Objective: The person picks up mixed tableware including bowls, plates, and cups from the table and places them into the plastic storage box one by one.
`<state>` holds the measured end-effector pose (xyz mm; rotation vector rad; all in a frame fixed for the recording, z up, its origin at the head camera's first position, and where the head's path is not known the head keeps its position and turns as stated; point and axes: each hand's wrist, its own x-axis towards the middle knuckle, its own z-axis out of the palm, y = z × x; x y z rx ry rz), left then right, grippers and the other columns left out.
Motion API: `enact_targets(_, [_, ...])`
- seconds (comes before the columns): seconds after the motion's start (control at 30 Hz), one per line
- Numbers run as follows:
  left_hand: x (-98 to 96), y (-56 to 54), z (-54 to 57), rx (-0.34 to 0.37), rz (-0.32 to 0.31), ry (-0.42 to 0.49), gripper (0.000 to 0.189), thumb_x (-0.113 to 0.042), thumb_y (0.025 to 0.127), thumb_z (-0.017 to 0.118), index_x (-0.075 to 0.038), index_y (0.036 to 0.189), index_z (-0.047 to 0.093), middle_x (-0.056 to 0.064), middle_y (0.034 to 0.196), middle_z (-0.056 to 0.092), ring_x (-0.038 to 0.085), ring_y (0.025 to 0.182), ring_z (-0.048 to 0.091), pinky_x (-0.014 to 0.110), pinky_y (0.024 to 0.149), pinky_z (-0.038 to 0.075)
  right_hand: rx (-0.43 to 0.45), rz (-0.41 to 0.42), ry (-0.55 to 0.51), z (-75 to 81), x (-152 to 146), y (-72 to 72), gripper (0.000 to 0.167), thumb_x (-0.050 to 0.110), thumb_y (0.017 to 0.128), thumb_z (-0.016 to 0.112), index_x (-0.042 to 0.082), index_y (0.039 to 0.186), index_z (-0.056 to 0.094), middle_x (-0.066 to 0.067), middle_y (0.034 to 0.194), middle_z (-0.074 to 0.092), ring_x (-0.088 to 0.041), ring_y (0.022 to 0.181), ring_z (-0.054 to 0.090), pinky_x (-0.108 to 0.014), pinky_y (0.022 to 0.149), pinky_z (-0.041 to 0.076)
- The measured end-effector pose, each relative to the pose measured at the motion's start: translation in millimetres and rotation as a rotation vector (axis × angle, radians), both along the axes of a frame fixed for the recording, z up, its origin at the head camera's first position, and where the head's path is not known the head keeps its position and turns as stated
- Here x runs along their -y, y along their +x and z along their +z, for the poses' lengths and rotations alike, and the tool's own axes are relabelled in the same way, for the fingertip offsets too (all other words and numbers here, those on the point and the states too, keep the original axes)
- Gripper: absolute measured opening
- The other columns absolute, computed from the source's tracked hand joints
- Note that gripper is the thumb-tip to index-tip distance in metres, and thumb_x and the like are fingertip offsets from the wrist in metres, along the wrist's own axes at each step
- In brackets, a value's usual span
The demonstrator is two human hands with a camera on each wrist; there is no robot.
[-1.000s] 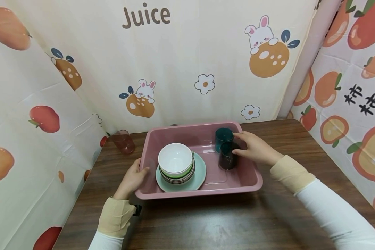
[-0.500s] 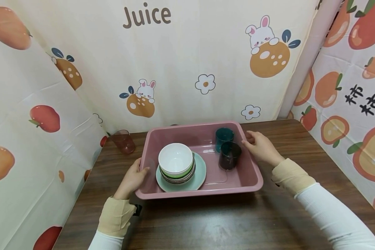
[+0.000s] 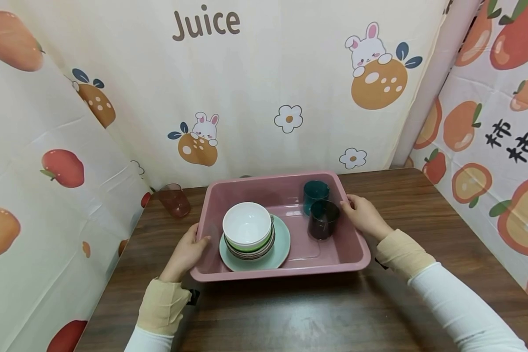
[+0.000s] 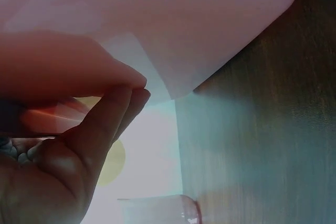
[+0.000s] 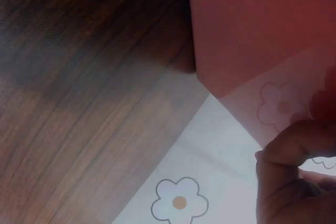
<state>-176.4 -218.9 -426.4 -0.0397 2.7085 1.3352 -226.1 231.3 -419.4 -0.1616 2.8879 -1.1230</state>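
Observation:
A pink plastic tub (image 3: 281, 275) sits in the middle of the head view, over the table. My left hand (image 3: 187, 252) grips its left rim, thumb on the inner side. On the opposite side my right hand (image 3: 364, 215) holds the right rim; some of its fingers are hidden behind the wall. Inside the tub, a white bowl (image 3: 246, 222) tops a stack of bowls on a pale green plate (image 3: 283, 244). Near the right wall, a teal cup (image 3: 315, 190) stands behind a dark cup (image 3: 321, 225). Both wrist views show the tub's outer wall beside the fingers.
A clear reddish cup (image 3: 174, 200) is on the wooden table (image 3: 273, 318) beyond the tub's left end. Printed curtains (image 3: 255, 142) rise behind the table and along both sides. A small dark object (image 3: 245, 176) barely shows behind the tub's back rim.
My right hand has moved away from the dark and teal cups, out over the right wall, and now holds the rim there. The left hand and the tub look unmoved.

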Motion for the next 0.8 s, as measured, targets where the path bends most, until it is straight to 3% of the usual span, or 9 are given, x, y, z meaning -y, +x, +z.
enact_targets(0.23, [1.7, 0.9, -1.7, -0.005, 0.013, 0.001, 0.055, -0.015, 0.098, 0.051, 0.007, 0.145, 0.032, 0.030, 0.135, 0.052, 0.039, 0.118, 0.056, 0.053, 0.098, 0.047, -0.019, -0.007, -0.034, -3.3, 2.8, 0.6, 0.047, 0.020, 0.104, 0.042, -0.012, 0.138, 0.044, -0.032, 0.121, 0.062, -0.037, 0.102, 0.067, -0.048, 0.083, 0.056])
enact_targets(0.4, [1.8, 1.5, -0.2, 0.000, 0.043, 0.108, 0.061, -0.016, 0.100, 0.051, 0.005, 0.150, 0.023, 0.031, 0.141, 0.047, 0.040, 0.124, 0.054, 0.050, 0.100, 0.047, -0.038, -0.015, -0.040, -4.1, 3.7, 1.1, 0.046, 0.019, 0.104, 0.041, -0.012, 0.137, 0.045, -0.032, 0.119, 0.063, -0.037, 0.101, 0.067, -0.047, 0.082, 0.056])
enact_targets(0.5, [2.8, 1.0, 4.3, -0.017, 0.084, 0.178, 0.063, -0.016, 0.101, 0.049, 0.001, 0.152, 0.018, 0.030, 0.144, 0.046, 0.038, 0.128, 0.051, 0.042, 0.100, 0.046, -0.048, -0.021, -0.038, -5.0, 3.3, 1.2, 0.046, 0.018, 0.103, 0.041, -0.012, 0.137, 0.045, -0.032, 0.119, 0.063, -0.037, 0.101, 0.067, -0.047, 0.082, 0.056])
enact_targets(0.7, [10.9, -3.0, 20.1, -0.139, 0.188, 0.242, 0.060, -0.015, 0.101, 0.050, -0.003, 0.152, 0.022, 0.022, 0.143, 0.049, 0.032, 0.124, 0.053, 0.012, 0.084, 0.046, -0.056, -0.022, -0.048, -6.6, 2.6, 0.9, 0.045, 0.017, 0.103, 0.041, -0.013, 0.136, 0.046, -0.033, 0.119, 0.063, -0.037, 0.101, 0.067, -0.048, 0.082, 0.056])
enact_targets(0.8, [17.3, -7.1, 27.7, -0.228, 0.255, 0.252, 0.060, -0.017, 0.099, 0.054, -0.003, 0.151, 0.026, 0.019, 0.143, 0.049, 0.029, 0.124, 0.052, 0.006, 0.081, 0.043, -0.056, -0.021, -0.050, -6.8, 2.4, 0.5, 0.045, 0.016, 0.103, 0.041, -0.014, 0.136, 0.046, -0.033, 0.119, 0.062, -0.037, 0.102, 0.067, -0.049, 0.083, 0.056])
